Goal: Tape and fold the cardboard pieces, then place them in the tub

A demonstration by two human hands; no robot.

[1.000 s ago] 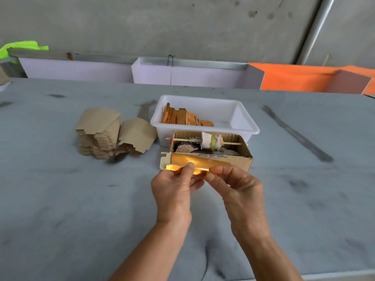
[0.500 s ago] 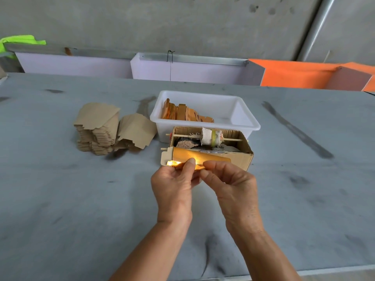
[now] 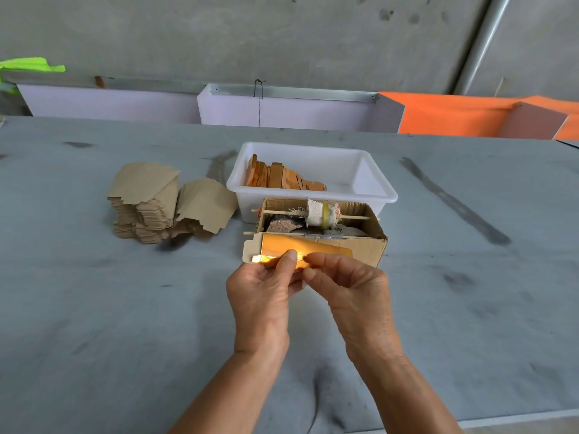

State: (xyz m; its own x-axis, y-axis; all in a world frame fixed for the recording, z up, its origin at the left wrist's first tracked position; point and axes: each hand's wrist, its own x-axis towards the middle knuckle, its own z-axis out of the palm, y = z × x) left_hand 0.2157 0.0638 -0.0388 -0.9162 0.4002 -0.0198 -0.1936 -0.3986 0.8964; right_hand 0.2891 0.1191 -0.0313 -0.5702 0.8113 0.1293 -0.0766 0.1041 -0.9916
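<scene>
Nearest me, my left hand holds the gold-faced cardboard piece up off the grey bench, fingers curled under it and thumb pressed on its lower edge. My right hand meets it there, fingers pinched together on the same edge. Just behind the piece sits an open cardboard box with a tape roll on a wooden stick across its top. Behind that is the white tub, folded orange pieces leaning inside at its left. Left of the tub lies a stack of flat cardboard blanks.
</scene>
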